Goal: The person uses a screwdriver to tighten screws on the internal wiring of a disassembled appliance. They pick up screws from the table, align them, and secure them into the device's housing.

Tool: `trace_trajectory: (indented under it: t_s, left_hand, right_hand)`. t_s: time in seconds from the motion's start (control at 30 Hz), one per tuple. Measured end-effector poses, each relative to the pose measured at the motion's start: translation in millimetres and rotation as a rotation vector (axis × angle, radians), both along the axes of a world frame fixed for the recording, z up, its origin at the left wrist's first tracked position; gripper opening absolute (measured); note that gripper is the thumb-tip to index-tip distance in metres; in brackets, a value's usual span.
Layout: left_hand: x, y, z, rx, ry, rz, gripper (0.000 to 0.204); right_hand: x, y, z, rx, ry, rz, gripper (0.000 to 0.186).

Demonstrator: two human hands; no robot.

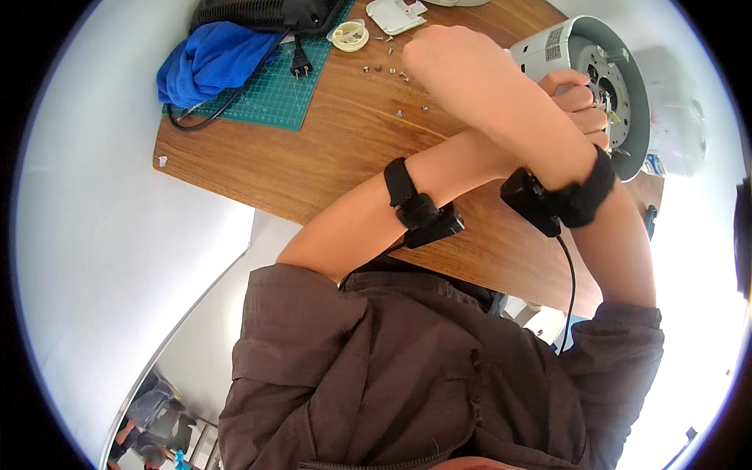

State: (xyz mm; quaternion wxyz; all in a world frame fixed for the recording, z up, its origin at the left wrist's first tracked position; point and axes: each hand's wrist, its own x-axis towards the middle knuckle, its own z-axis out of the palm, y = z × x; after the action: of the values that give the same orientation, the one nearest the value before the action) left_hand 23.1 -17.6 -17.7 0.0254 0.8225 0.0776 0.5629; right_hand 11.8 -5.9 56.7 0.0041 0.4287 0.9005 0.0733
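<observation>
My forearms cross over the wooden table, the right one above the left. My left hand (581,108) reaches to the open end of a white cylindrical appliance housing (535,53) that lies on its side. Its fingers are curled at the inner parts, and whatever they grip is hidden. Inside the grey rim sits a round metal plate (619,94) with holes and small fittings. Up at the far middle, my right hand (445,51) bends down near the loose screws (403,75). Only its back shows; the fingers are out of sight.
At the far left, a green cutting mat (274,110) carries a blue cloth (207,63), a black plug (300,63) with its cord, and a black appliance (262,14). A cream round part (348,35) and a white plastic piece (395,14) lie near the screws. Black devices are strapped to both forearms.
</observation>
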Motion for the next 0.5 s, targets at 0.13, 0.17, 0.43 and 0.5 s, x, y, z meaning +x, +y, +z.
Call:
trace_trajectory:
  t_s: [0.13, 0.17, 0.43, 0.5]
  left_hand:
    - [-4, -7, 2, -0.024, -0.046, -0.017, 0.012]
    - [-5, -7, 1, -0.017, -0.060, -0.009, 0.012]
    - [-3, -4, -7, 0.059, -0.134, 0.106, 0.013]
    - [1, -8, -4, 0.069, -0.128, 0.110, 0.012]
  right_hand:
    - [-6, 7, -16, -0.231, -0.151, -0.094, 0.012]
    - [-9, 7, -19, -0.258, -0.150, -0.076, 0.013]
    - [-21, 8, -43, -0.163, -0.076, 0.042, 0.013]
    - [-19, 7, -43, -0.123, -0.037, 0.088, 0.013]
